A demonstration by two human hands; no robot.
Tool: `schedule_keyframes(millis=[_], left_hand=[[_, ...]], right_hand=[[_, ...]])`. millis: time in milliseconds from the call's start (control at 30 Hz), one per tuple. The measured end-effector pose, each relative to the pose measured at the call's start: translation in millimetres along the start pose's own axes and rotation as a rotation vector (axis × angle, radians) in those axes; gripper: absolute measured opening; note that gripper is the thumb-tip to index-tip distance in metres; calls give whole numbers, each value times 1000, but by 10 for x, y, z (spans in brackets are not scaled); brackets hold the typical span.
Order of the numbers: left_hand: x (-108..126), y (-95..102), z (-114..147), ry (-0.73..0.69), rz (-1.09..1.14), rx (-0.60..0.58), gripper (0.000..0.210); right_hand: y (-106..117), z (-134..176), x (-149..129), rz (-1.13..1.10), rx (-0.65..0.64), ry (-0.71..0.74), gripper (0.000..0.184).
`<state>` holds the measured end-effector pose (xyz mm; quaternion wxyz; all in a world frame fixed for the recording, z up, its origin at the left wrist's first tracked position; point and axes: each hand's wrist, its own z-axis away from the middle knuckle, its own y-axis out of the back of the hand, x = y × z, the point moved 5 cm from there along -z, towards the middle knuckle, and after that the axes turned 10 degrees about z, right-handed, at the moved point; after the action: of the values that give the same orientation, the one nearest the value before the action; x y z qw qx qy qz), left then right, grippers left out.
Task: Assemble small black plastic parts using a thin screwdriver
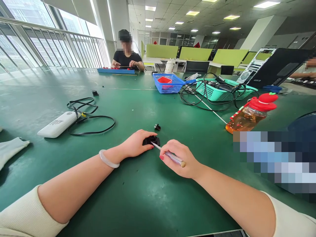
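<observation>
My left hand [137,143] is closed around the edges of a small black plastic part [155,141] on the green table, thumb and fingers on opposite sides. In my right hand [181,158] is a slim silver pen-shaped tool [174,157] with a gold-coloured end, held like a pen. Its thin tip rests at the black part, apparently touching it. Just beyond lies a small black and metal piece [157,127], too small to name.
A white power bank [59,124] with a black cable [91,134] lies left. Right stand a red-lidded bottle [250,113], a green basket [214,93] of cables and a tilted black monitor [276,67]. A blue basket [170,86] stands further back. A person [127,54] sits across the table.
</observation>
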<state>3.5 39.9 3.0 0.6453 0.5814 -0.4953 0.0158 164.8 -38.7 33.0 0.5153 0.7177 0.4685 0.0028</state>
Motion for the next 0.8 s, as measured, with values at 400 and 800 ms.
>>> schedule_keyframes(millis=[400, 800], left_hand=[[90, 38, 22, -80, -54, 38, 43], [-11, 219, 67, 153, -215, 356, 47]], right_hand=[[-63, -20, 285, -198, 9, -336, 27], [106, 13, 306, -149, 319, -345, 21]])
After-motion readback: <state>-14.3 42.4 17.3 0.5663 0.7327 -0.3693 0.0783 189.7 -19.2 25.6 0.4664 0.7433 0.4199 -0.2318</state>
